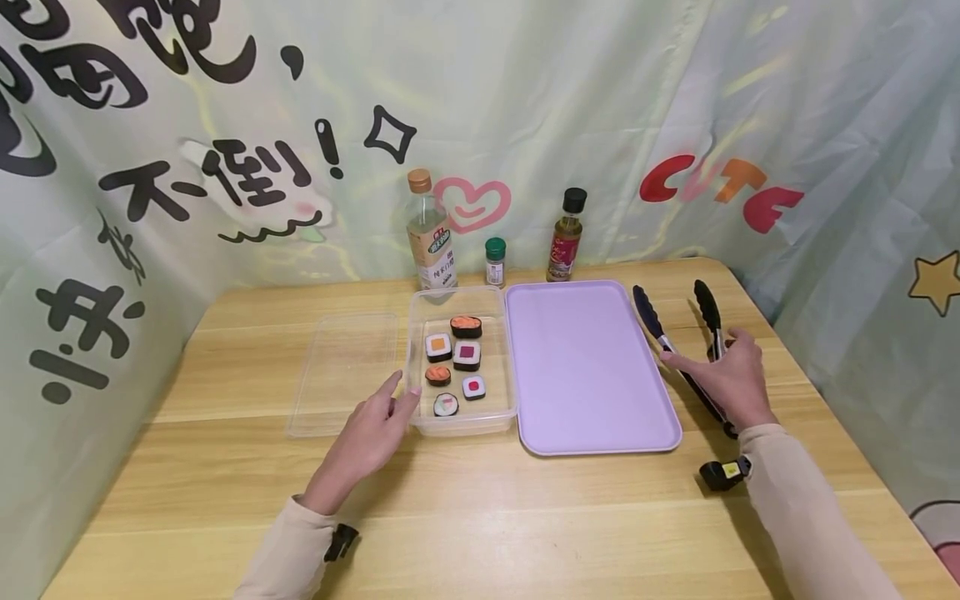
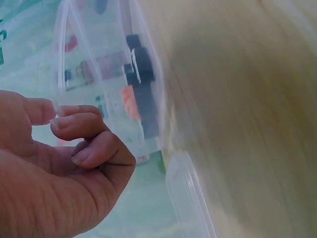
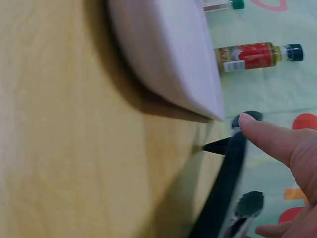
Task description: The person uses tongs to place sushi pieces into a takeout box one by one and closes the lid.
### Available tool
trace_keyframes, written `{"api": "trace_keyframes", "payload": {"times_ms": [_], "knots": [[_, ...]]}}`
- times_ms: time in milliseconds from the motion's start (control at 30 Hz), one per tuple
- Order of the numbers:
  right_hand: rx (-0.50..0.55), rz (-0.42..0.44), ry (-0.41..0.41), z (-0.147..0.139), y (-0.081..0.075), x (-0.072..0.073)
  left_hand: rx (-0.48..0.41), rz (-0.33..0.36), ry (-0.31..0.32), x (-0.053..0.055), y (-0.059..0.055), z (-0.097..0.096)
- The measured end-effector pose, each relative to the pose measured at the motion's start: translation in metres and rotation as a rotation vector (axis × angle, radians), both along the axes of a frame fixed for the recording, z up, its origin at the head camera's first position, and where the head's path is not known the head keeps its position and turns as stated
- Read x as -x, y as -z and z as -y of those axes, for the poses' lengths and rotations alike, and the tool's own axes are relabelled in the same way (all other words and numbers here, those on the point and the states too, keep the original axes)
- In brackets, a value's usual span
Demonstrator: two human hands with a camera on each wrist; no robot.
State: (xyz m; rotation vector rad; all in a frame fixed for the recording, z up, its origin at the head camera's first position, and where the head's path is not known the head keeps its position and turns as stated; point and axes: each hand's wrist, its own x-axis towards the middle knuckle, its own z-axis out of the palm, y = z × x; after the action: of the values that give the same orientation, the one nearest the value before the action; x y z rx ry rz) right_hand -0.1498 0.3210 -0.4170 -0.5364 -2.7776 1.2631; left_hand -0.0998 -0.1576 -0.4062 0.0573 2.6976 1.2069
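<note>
My left hand (image 1: 372,433) is at the left rim of a clear plastic container (image 1: 465,425), its thumb and index finger pinching the edge. Inside lie several pieces of sushi (image 1: 467,356), some topped with orange, others rolls with coloured centres. In the left wrist view the other fingers are curled beside the wall. On the right, my right hand (image 1: 731,379) grips a pair of black-and-silver tongs (image 1: 648,312), thumb against the left arm and fingers on the right one. The tongs' arms are spread apart, with nothing between their tips.
A purple tray (image 1: 592,367) lies between the container and the tongs. Left of the container is a clear lid (image 1: 330,400). Along the back stand a tall bottle (image 1: 432,254), a small green-capped jar (image 1: 495,265) and a black-capped bottle (image 1: 564,246), before a printed curtain.
</note>
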Motion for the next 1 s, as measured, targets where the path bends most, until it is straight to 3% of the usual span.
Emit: {"api": "trace_keyframes", "payload": {"times_ms": [267, 433, 700, 1000], "knots": [[0.006, -0.049, -0.010, 0.000, -0.021, -0.013, 0.020, -0.051, -0.044, -0.006, -0.004, 0.020], [-0.031, -0.114, -0.048, 0.009, -0.032, -0.020, -0.015, -0.060, -0.074, -0.012, -0.006, 0.033], [-0.050, -0.239, -0.141, 0.043, -0.045, -0.031, 0.014, -0.081, -0.102, -0.015, -0.009, 0.056], [-0.052, -0.483, -0.324, 0.101, -0.048, -0.044, 0.018, -0.199, -0.132, -0.013, -0.008, 0.089]]}}
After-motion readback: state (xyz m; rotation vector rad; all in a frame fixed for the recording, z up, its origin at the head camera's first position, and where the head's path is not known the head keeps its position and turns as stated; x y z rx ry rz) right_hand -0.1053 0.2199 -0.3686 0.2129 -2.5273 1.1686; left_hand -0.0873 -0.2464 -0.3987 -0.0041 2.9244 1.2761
